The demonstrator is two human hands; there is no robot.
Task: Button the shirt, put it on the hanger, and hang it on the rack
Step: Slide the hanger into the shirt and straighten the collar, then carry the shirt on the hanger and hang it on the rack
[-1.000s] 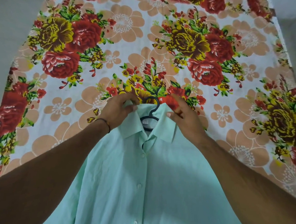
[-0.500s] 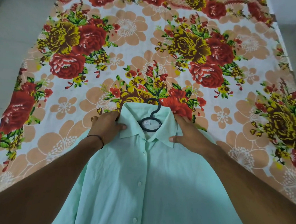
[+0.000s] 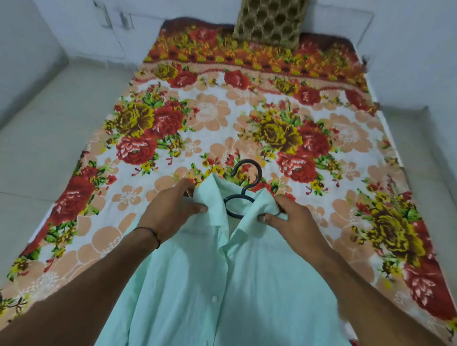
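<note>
Now the left hand (image 3: 171, 209) and the right hand (image 3: 289, 219) had closed tight on the shoulders of the green shirt (image 3: 216, 291), lifting it a bit off the flowery bed sheet (image 3: 316, 140). A moment before, they only pressed it flat. The hanger (image 3: 244, 185) was inside, hook pointing away, and the shirt ran long toward the person, seemingly ready for the rack.

A floral-sheeted bed (image 3: 171, 122) carries a mint shirt (image 3: 216, 291) and patterned pillow (image 3: 270, 16).

No readable text, label, brand, number or sign anywhere, small pale tag inside the shirt (image 3: 216, 291) collar, just below the hanger (image 3: 243, 192) hook, too small and blurred to make out, floral bedsheet (image 3: 212, 113) print only
</note>
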